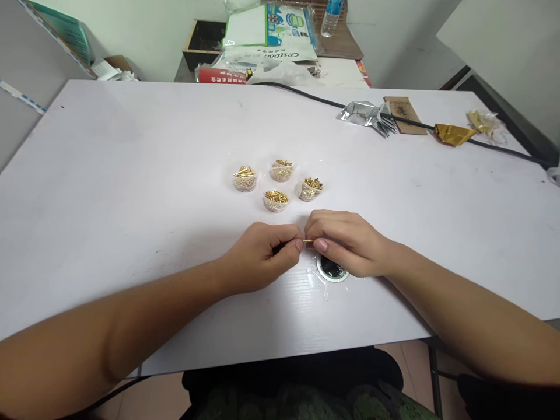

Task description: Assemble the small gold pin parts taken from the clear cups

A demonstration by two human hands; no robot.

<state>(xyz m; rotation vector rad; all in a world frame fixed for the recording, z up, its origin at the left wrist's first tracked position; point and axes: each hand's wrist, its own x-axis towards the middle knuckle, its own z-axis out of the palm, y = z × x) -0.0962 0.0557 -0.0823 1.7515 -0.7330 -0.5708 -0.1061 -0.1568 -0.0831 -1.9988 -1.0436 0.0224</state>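
A thin gold pin (308, 241) spans the small gap between my two hands. My left hand (266, 255) pinches its left end between thumb and forefinger. At its other end, the thumb and fingers of my right hand (350, 240) are closed on it. Beneath my right hand, partly covered, lies a round black disc (331, 269) with a pale rim. Beyond my hands stand clear cups of small gold parts: a left cup (245, 182), a back cup (282, 172), a right cup (310, 192) and a front cup (276, 204).
A black cable (306, 94) crosses the back of the white table (131, 192), with silver foil (363, 114), brown cardboard (406, 115) and gold foil (454, 135) along it. Behind the table are packages (271, 55) and a water bottle (331, 18).
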